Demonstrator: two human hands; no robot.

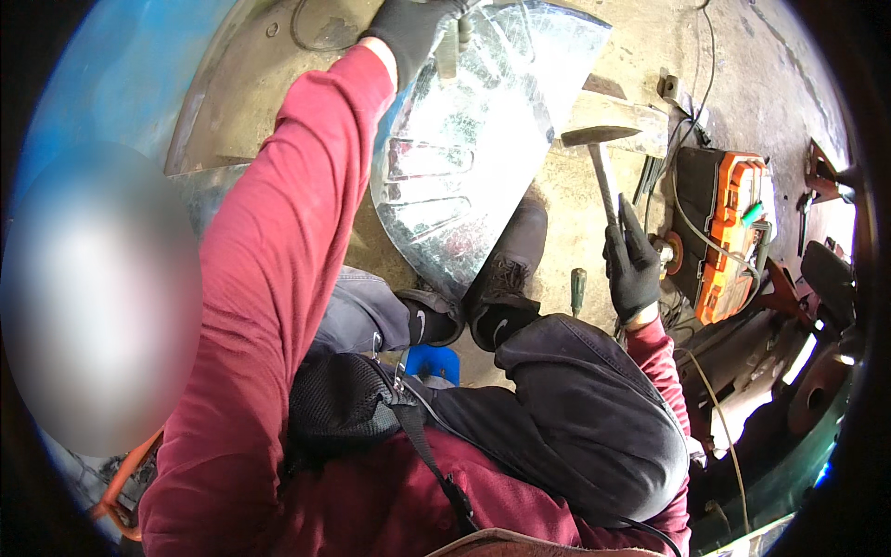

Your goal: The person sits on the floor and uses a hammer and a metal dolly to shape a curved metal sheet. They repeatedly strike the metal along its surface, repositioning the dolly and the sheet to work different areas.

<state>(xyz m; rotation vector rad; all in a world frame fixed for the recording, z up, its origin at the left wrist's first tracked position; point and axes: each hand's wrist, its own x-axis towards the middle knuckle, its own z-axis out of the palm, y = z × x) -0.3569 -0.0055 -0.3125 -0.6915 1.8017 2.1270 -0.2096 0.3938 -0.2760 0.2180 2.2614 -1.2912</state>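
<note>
A shiny, curved sheet-metal panel (501,121) with pressed ribs slants before me, its lower tip near my shoes. My left hand (413,37), in a black glove, reaches far forward and closes on the panel's upper left edge. A short grey piece (447,58) shows beside its fingers; I cannot make out what it is. On the right, my black-gloved right hand (633,260) is wrapped round the handle of a hammer (603,167). The hammer's dark head is apart from the panel, to its right.
An orange and black toolbox (729,237) stands at the right, a cable across it. A green-handled screwdriver (578,290) and an angle grinder (666,251) lie nearer. Behind the hammer is a flat board (640,125). A blue surface (111,84) rises at the left.
</note>
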